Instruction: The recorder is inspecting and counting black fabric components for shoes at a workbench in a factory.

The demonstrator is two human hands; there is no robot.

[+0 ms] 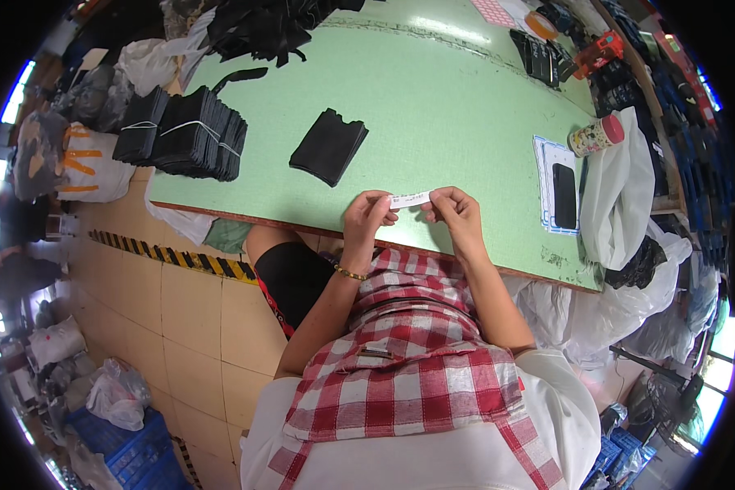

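Observation:
A small white paper label strip (410, 200) with dark print is stretched between my two hands, over the near edge of the green table (433, 122). My left hand (369, 214) pinches its left end between thumb and fingers. At the other end, my right hand (456, 214) grips it the same way. Beyond my left hand lies a small stack of black fabric pieces (329, 147), notched along its far edge. Farther left, black fabric bundles (198, 135) tied with pale string sit at the table's edge.
On the right are a dark phone (563, 196) on papers, a patterned cup with a red lid (596, 136) and a whitish plastic bag (616, 196). A red tape dispenser (600, 55) stands far right. Black fabric strips (257, 28) heap at the back left. Blue crates (126, 449) stand lower left.

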